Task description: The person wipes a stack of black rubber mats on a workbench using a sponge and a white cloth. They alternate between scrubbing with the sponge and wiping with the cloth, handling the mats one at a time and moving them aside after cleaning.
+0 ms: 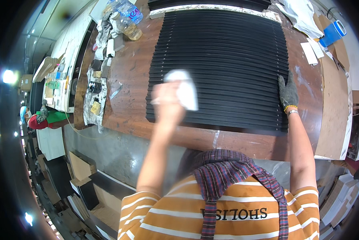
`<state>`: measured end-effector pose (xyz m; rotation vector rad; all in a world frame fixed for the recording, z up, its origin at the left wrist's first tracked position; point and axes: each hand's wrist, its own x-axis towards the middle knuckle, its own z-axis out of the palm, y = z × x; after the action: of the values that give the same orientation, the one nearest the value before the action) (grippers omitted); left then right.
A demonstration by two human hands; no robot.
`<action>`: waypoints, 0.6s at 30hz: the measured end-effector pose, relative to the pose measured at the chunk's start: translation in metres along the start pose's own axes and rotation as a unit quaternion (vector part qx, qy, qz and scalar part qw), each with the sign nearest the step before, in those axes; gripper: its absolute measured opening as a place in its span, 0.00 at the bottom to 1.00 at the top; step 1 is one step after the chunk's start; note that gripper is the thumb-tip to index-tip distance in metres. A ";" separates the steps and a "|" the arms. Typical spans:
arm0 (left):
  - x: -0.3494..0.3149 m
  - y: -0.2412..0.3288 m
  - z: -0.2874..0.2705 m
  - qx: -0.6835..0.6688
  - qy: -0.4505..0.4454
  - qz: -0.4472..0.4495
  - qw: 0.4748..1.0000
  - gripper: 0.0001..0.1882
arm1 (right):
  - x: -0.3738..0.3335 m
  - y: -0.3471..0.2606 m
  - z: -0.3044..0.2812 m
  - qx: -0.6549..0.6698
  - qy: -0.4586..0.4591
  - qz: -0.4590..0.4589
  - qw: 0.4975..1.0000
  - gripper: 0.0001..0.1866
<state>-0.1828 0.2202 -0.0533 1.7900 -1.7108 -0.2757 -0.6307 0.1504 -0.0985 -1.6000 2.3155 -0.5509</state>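
A wide black pleated bellows sheet [223,72] lies on the brown wooden table, its folds running left to right. My left hand [166,98], bare and smeared by motion, holds a white cloth [186,90] over the left part of the pleats. Whether the cloth touches them is hard to tell from the blur. At the sheet's right edge, my right hand [288,93] wears a grey knitted glove with a yellow cuff. Its fingers are stretched out along the edge and the thumb is apart, resting on the black folds.
Past the sheet, a white-painted strip [215,8] crosses the table, with more black pleats beyond. Plastic bottles [127,26] and small items line the left side. A blue cup [333,33] and papers [311,52] are at right. Another person [47,118] is far left.
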 end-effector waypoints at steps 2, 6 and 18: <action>-0.008 0.051 0.059 -0.061 -0.137 0.240 0.959 0.16 | -0.001 -0.004 -0.003 -0.003 -0.003 -0.006 1.000 0.39; 0.024 -0.005 0.032 0.079 -0.081 0.246 0.963 0.14 | -0.005 -0.005 -0.007 0.007 -0.019 0.013 1.000 0.41; -0.027 0.148 0.104 -0.081 -0.183 0.389 0.899 0.20 | -0.023 0.009 -0.027 0.105 -0.014 -0.114 0.988 0.41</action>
<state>-0.3659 0.2224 -0.0563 0.8481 -2.4327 -0.3991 -0.6413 0.1791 -0.0778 -1.7658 1.9901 -0.7885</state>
